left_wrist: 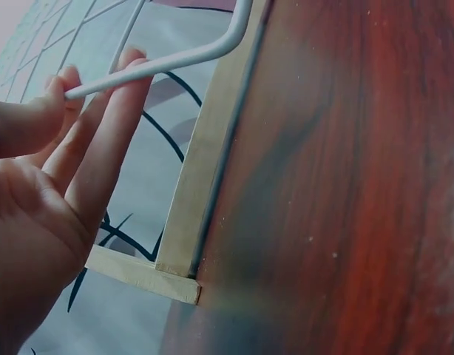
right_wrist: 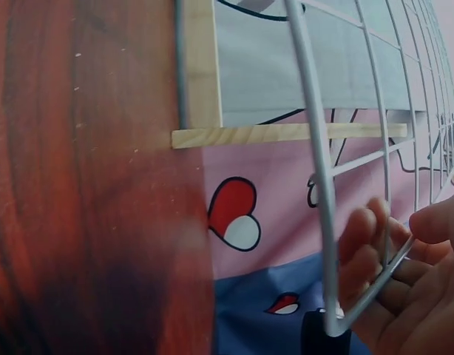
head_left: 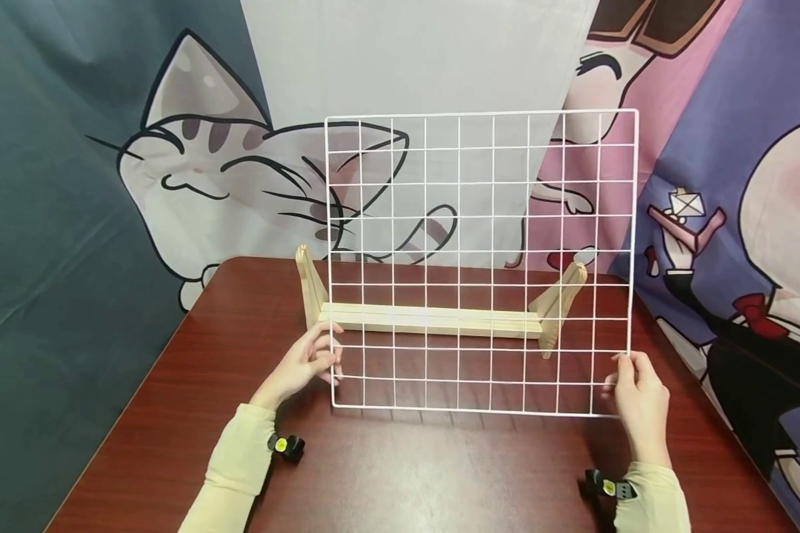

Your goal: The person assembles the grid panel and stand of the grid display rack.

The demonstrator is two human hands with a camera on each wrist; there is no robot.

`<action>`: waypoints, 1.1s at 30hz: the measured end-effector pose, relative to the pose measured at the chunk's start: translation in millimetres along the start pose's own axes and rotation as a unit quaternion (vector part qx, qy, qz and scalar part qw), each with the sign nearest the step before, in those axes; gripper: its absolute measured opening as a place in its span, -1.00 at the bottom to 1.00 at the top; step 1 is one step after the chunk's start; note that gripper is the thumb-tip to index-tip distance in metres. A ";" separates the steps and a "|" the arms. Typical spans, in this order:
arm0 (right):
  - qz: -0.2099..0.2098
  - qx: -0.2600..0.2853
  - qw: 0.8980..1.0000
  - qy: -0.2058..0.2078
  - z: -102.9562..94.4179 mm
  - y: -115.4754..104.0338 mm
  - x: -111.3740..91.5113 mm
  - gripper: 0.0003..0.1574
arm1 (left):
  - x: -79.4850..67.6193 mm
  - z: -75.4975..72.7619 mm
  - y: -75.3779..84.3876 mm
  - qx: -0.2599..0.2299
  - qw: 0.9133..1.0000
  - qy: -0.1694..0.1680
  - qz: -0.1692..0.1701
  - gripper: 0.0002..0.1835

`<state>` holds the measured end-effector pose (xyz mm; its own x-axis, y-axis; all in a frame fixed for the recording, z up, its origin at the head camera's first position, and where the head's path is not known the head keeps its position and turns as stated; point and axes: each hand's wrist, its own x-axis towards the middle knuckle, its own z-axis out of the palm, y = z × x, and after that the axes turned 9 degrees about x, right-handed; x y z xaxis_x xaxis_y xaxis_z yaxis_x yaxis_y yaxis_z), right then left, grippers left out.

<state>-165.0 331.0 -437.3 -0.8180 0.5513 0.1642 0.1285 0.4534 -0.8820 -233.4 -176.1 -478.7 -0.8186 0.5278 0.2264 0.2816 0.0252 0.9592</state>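
Note:
A white wire grid panel (head_left: 492, 252) stands upright between my two hands, its bottom edge over the table. With thumb and fingers my left hand (head_left: 307, 363) pinches its left edge near the lower corner; the left wrist view shows the thumb and fingertips on the white rod (left_wrist: 175, 59). My right hand (head_left: 640, 396) grips the right edge low down, and in the right wrist view its fingers curl about the side wire. Behind the panel a pale wooden stand (head_left: 443, 326) rests on the table, seen through the mesh, with a left upright (head_left: 310, 292) and a right upright (head_left: 573, 296).
The dark red wooden table (head_left: 400, 474) runs back to a printed cartoon cloth (head_left: 193, 170) hanging behind and at both sides. A black wrist camera (head_left: 292, 448) is worn on the left wrist, another black camera (head_left: 600, 485) on the right.

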 end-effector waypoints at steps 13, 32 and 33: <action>-0.057 -0.015 0.997 0.039 5.0 -4.2 2.4 -0.58 | 6.8 -1.5 6.3 0.064 0.997 0.045 0.015 -0.59; -0.088 0.045 0.994 0.048 15.3 -6.9 -0.8 -0.66 | 7.6 0.3 22.7 0.244 0.953 0.180 0.022 -0.62; -0.091 0.052 0.993 0.047 15.8 -7.1 -0.4 -0.66 | 7.6 1.1 24.6 0.249 0.950 0.189 0.023 -0.62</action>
<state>-174.5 316.5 -438.0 -0.7654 0.5328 0.3610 -0.0784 0.4796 -0.8740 -232.2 -170.6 -453.6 -0.8949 0.1972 0.4004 0.4452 0.4578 0.7696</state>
